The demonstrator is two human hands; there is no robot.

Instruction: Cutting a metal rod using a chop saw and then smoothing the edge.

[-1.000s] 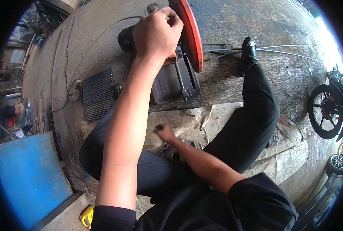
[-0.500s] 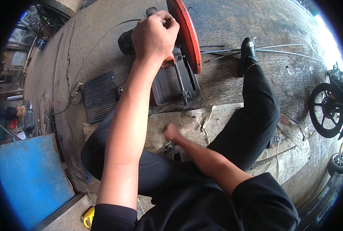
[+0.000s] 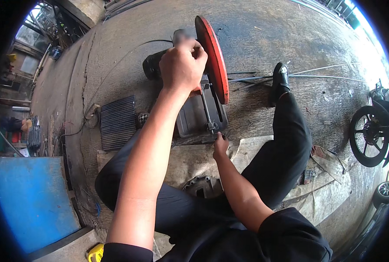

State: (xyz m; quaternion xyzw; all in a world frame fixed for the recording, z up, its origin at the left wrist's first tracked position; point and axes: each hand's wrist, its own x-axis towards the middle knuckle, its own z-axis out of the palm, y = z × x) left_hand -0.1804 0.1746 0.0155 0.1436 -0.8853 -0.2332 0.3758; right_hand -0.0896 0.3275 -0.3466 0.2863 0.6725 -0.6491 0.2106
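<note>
An abrasive cut-off saw stands on the floor in front of me, with a red round blade guard [image 3: 213, 56] and a dark metal base [image 3: 191, 118]. My left hand [image 3: 183, 67] is closed at the top of the saw beside the guard, seemingly round its handle, which the hand mostly hides. At the base's near edge, my right hand [image 3: 221, 145] has its fingers closed on the near end of the clamp screw [image 3: 207, 107]. A dark motor housing [image 3: 153, 65] sits left of my left hand. Between my legs lies a grey metal part [image 3: 203, 187].
Long thin metal rods [image 3: 325, 77] lie on the floor to the right, near my shod foot [image 3: 281, 78]. A ribbed dark metal piece [image 3: 118, 122] lies left of the saw. A worn cloth sheet [image 3: 325, 187] spreads under my legs. A blue panel [image 3: 30, 196] and a motorcycle wheel [image 3: 370, 136] flank me.
My right hand has moved forward from above my lap to the clamp screw. The left hand stays at the top of the saw. The whole view has shifted, with the saw lower in the picture.
</note>
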